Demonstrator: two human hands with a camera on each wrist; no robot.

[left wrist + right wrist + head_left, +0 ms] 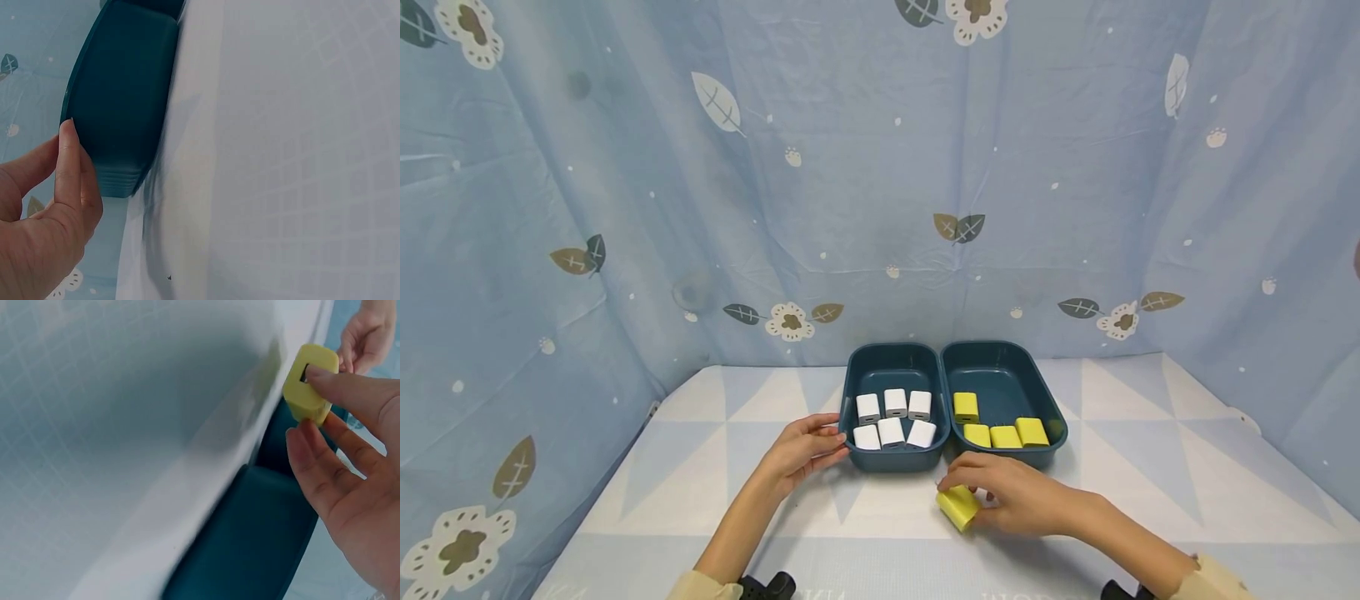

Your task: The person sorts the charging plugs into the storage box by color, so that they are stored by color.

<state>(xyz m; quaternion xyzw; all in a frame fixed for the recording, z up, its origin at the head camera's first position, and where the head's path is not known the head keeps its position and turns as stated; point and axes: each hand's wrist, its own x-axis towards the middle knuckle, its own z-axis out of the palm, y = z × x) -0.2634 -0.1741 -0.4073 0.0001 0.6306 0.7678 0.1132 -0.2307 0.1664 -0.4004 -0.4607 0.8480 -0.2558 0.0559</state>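
My right hand [1018, 496] pinches a yellow charger plug [958, 507] between thumb and fingers, just in front of the two dark blue bins. In the right wrist view, a dark port slot shows on the end of this charger plug [300, 394], with the thumb on it. My left hand [805, 454] touches the left bin [898, 462] at its near left corner. The left wrist view has its fingers [67, 162] fairly straight against the bin's rim and outer wall. Several white charger plugs [891, 432] stand in that bin. Several yellow charger plugs [1004, 437] sit in the right bin [1000, 385].
Both bins stand side by side at the back of a table [700, 467] covered with a white and light blue patterned cloth. Behind them hangs a blue curtain [880, 183] printed with leaves and flowers.
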